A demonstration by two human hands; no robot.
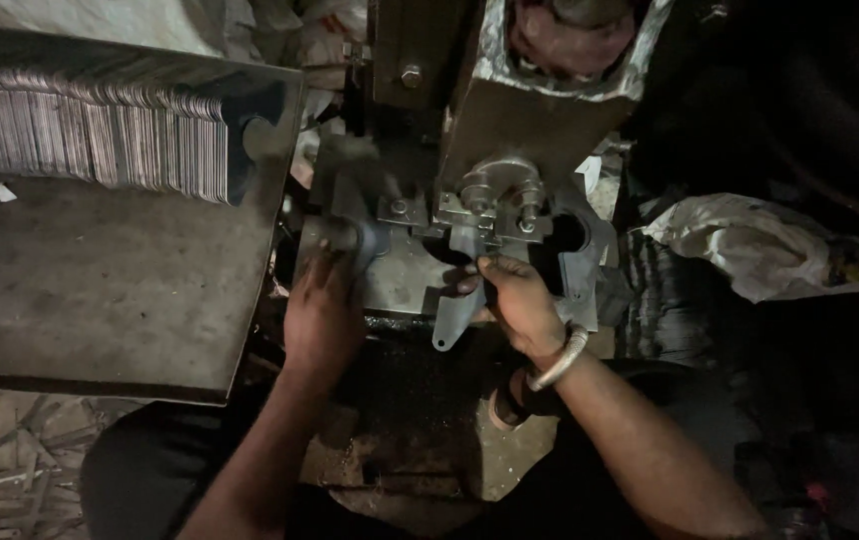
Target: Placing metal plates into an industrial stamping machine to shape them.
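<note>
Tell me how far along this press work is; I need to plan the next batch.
Done: no finished pile can be told apart. In hand: the right hand feeds a flat metal piece under the press die, while the left hand rests at the die's side. Left: a long row of stacked blanks on the tray.

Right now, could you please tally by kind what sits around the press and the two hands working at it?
Hands: 2, left hand and right hand
Flat metal piece held at the press: 1
Row of stacked metal blanks: 1
Metal tray: 1
Bangle: 1
White bag: 1
Total: 8
</note>
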